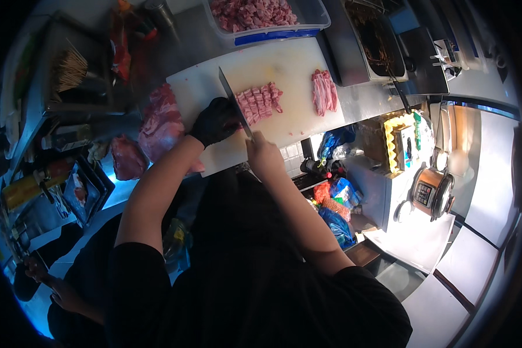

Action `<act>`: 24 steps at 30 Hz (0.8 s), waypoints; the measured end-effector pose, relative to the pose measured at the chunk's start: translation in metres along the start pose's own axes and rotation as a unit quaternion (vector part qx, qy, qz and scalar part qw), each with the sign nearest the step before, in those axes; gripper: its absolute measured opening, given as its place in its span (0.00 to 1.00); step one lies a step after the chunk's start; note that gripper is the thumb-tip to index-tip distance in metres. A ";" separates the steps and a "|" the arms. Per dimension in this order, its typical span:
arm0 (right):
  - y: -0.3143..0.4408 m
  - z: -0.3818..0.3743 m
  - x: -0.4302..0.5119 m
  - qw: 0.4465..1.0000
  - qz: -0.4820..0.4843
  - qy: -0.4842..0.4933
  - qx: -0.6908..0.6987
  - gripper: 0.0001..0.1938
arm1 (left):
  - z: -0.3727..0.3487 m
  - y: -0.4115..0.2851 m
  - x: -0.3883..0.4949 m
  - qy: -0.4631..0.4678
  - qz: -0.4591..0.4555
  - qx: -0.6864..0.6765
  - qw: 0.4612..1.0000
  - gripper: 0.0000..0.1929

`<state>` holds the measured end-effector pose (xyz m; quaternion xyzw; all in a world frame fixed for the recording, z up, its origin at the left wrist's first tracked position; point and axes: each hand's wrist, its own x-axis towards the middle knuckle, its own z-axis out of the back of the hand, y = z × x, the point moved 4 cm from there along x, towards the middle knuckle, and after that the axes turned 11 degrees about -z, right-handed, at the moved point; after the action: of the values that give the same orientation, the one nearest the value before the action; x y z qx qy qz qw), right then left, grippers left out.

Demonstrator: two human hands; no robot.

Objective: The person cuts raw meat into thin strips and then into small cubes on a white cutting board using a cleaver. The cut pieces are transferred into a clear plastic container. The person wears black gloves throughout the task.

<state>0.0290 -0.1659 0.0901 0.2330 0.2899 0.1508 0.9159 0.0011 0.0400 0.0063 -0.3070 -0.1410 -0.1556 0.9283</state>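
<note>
My right hand [263, 152] grips the handle of a large kitchen knife [235, 99]. The blade stands across a row of raw meat [259, 101] on a white cutting board [287, 56]. Crosswise cuts divide the part of the row to the right of the blade. Left of the blade, my left hand [217, 121] in a black glove bends its fingers over the meat's near end and hides most of that end. A bundle of raw meat strips [324, 92] lies apart at the board's right side. Larger raw meat slabs [161, 124] rest over the board's left edge.
Behind the board stands a clear plastic tub [313, 19] of cut meat. A metal pan [376, 39] with dark contents is at the back right. Wooden skewers [73, 67] stand at the left. Another person's hands [54, 282] show at lower left. Bagged goods [337, 206] sit below the counter.
</note>
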 end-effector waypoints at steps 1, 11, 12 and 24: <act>-0.002 0.001 -0.003 1.000 -0.003 0.006 -0.001 0.12 | -0.002 0.000 0.000 0.006 0.000 -0.007 1.000 0.18; 0.005 0.001 0.006 1.000 0.020 -0.011 -0.013 0.15 | 0.002 0.001 0.001 -0.030 0.008 -0.029 0.999 0.20; -0.002 -0.002 0.004 0.999 -0.024 0.021 -0.029 0.13 | 0.001 0.000 0.001 -0.021 0.014 -0.027 0.999 0.18; -0.003 0.000 -0.005 0.999 -0.028 0.031 -0.011 0.15 | -0.009 0.000 0.000 0.035 0.051 -0.014 0.998 0.22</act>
<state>0.0257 -0.1706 0.0908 0.2103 0.3228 0.1351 0.9129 0.0024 0.0348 -0.0007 -0.3210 -0.0909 -0.1206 0.9350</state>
